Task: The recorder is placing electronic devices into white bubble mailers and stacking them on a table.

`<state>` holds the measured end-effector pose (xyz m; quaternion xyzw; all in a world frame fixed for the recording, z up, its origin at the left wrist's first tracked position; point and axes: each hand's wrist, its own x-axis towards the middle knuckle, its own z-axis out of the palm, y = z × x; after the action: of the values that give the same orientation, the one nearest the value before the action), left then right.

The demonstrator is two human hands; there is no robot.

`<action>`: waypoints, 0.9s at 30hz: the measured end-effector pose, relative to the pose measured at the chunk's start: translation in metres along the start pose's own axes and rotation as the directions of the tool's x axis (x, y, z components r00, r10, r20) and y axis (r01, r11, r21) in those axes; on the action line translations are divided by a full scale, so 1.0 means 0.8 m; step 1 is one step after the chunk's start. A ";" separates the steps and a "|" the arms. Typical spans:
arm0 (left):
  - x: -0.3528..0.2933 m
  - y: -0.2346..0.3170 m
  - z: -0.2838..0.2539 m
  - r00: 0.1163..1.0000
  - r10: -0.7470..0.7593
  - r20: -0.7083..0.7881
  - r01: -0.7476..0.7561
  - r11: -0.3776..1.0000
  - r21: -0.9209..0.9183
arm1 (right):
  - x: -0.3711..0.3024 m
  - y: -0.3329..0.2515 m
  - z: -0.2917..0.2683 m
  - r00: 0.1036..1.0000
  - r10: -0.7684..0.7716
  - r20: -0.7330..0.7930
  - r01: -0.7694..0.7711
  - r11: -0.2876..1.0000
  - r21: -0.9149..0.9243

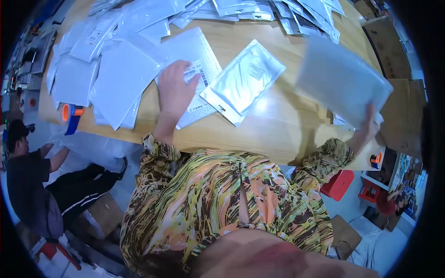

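My left hand (176, 88) lies with its fingers apart on a white bubble-wrap sleeve (211, 62) that carries a printed label. Just right of that hand, a shiny silver-white pouch (245, 83) with a hang hole at its lower end overlaps the sleeve's edge. Out to the right, my right hand (368, 127) grips the lower corner of a translucent plastic bag (343, 83). The bag is tilted above the tabletop and blurred by motion; whether it is one bag or several layers I cannot tell.
White packages (123, 76) are piled at the left of the wooden table (278, 134), and more pouches (250, 9) cover its far edge. An orange-and-blue tape dispenser (72, 116) sits at the left edge. Cardboard boxes (401, 116) flank the right. A co-worker (32, 171) sits at left.
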<state>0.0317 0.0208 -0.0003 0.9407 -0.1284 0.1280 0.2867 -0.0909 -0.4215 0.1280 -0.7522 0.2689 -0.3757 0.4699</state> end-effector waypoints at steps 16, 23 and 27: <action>-0.035 -0.027 -0.023 0.908 -0.419 -0.010 0.419 0.908 -0.009 | -0.064 0.055 0.189 0.726 -0.080 0.684 0.368 0.885 -0.286; -0.053 -0.052 -0.025 0.889 -0.457 0.012 0.380 0.724 -0.576 | -0.062 0.046 0.246 0.576 0.051 0.816 0.404 0.850 -0.339; -0.036 0.006 -0.046 0.923 -0.363 -0.127 0.204 0.742 -0.638 | -0.057 0.065 0.230 0.445 0.213 0.870 0.121 0.948 -0.294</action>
<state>-0.0026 0.0429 0.0228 0.7814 0.0189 0.1480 0.6059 0.0308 -0.3158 0.0158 -0.8929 0.0578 0.1373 0.4249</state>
